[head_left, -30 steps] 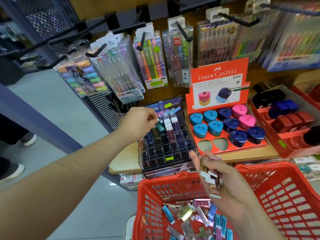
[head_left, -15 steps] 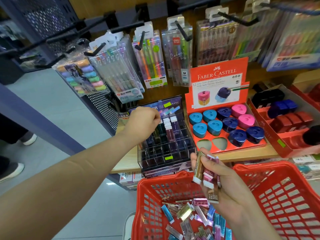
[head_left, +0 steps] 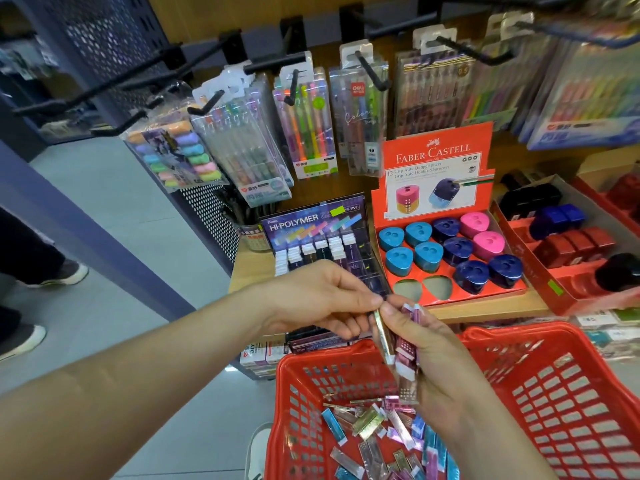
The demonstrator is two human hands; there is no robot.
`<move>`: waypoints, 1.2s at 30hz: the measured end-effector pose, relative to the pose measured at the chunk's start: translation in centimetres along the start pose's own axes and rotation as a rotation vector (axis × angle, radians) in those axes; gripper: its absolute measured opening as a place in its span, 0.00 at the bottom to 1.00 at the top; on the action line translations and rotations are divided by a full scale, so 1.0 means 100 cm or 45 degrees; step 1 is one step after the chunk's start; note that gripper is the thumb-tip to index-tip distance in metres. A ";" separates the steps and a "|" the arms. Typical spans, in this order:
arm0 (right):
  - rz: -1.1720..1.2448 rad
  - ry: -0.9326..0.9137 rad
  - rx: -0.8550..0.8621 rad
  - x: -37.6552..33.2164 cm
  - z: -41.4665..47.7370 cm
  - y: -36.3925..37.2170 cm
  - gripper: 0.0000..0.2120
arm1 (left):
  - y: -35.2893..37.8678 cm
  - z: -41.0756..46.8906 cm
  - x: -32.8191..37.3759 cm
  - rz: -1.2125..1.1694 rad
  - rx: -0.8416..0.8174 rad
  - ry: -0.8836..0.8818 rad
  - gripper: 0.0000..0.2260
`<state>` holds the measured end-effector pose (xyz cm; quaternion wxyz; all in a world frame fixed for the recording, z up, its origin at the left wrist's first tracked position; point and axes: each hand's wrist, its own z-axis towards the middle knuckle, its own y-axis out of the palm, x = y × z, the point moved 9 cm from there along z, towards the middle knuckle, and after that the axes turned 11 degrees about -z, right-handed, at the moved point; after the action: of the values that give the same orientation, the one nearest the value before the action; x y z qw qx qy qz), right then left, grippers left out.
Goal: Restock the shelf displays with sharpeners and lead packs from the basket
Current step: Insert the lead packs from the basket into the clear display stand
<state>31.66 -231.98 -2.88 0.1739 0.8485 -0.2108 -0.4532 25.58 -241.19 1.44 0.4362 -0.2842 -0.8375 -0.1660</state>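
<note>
At the lower centre of the frame loose lead packs (head_left: pixel 377 434) lie in the red basket (head_left: pixel 568 329), just above them the right hand (head_left: pixel 440 372) grips a bundle of packs (head_left: pixel 408 355) while the left hand (head_left: pixel 322 299) pinches the top of a gold pack (head_left: pixel 383 329) in it, and beyond, mid-frame, stand the lead display (head_left: pixel 322 237) and, to its right, the red sharpener tray (head_left: pixel 446 251).

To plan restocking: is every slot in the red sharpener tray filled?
No, the sharpener tray has two empty slots at its front left.
</note>
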 end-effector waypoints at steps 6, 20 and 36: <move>0.101 0.075 0.001 0.000 -0.001 -0.002 0.11 | -0.018 -0.006 0.004 -0.063 0.188 0.089 0.03; -0.113 -0.165 0.040 -0.012 0.008 -0.007 0.17 | -0.021 -0.014 -0.013 -0.050 0.105 0.098 0.04; 0.647 0.133 -0.111 0.008 0.013 0.006 0.18 | -0.133 -0.040 0.022 -0.082 0.857 0.451 0.03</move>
<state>30.89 -233.04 -3.85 0.3293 0.7822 -0.3880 -0.3594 18.86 -252.96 5.16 0.6377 -0.0656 -0.7652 0.0584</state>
